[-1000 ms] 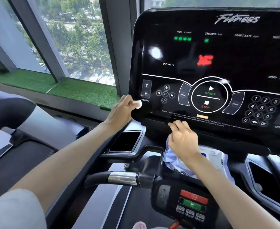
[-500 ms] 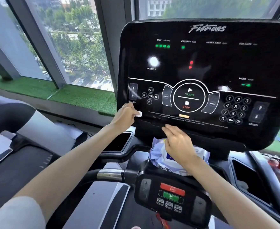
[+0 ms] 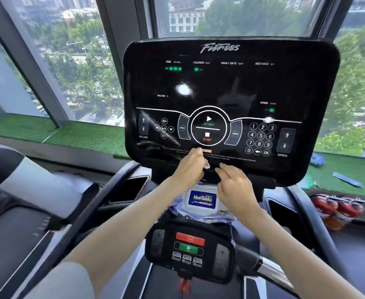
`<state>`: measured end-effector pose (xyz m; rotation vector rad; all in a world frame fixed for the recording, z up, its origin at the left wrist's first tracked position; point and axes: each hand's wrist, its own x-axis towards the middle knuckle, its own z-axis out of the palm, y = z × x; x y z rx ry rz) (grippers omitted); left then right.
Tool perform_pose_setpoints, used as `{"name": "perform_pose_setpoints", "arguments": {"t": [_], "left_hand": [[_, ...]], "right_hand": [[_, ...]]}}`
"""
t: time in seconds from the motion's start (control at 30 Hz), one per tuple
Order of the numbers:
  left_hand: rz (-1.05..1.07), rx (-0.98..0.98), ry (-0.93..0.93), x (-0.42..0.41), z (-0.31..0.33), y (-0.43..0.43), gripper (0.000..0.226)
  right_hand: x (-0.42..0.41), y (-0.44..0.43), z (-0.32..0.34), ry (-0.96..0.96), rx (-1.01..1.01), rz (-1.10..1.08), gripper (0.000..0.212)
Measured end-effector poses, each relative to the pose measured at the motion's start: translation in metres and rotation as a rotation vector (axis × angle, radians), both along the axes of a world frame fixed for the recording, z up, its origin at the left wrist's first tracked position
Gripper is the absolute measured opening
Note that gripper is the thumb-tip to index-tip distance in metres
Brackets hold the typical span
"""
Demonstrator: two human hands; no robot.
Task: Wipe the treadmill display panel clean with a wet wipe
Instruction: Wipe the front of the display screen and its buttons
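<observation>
— Windows (image 3: 73, 61) behind, green turf (image 3: 91, 134) on the sill. Where is the display panel (image 3: 220, 87)?

— Upright at centre, black and glossy, smeared near its lower left.

— And the wet wipe (image 3: 207, 165)?

— A small white scrap at the panel's bottom edge, pinched in the left hand (image 3: 189, 167); blurred.

— The right hand (image 3: 234, 183)?

— Just beside it, fingers loosely spread, holding nothing, over the wipes packet (image 3: 202, 200) lying on the console shelf.

— Below that?

— A small control pad (image 3: 190, 249) with red and green buttons.
</observation>
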<state>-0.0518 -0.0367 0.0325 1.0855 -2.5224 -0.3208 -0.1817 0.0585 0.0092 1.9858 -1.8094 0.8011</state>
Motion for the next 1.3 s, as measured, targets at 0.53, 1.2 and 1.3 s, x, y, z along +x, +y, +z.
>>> {"name": "perform_pose_setpoints", "arguments": {"t": [0.53,1.2,1.3], "left_hand": [[0.39,-0.056,0.162,0.078,0.013,-0.043,0.025],[-0.006,-0.247,0.215,-0.008,0.038,-0.016,0.019],[-0.167,-0.344,-0.085,0.027,0.023,-0.025,0.019]], "right_hand": [[-0.031,0.014,-0.005,-0.046,0.066,-0.112,0.022],[-0.062,0.032,0.001,-0.144,0.045,-0.134,0.038],[-0.061,0.033,-0.002,-0.152,0.066,-0.145,0.036]]}}
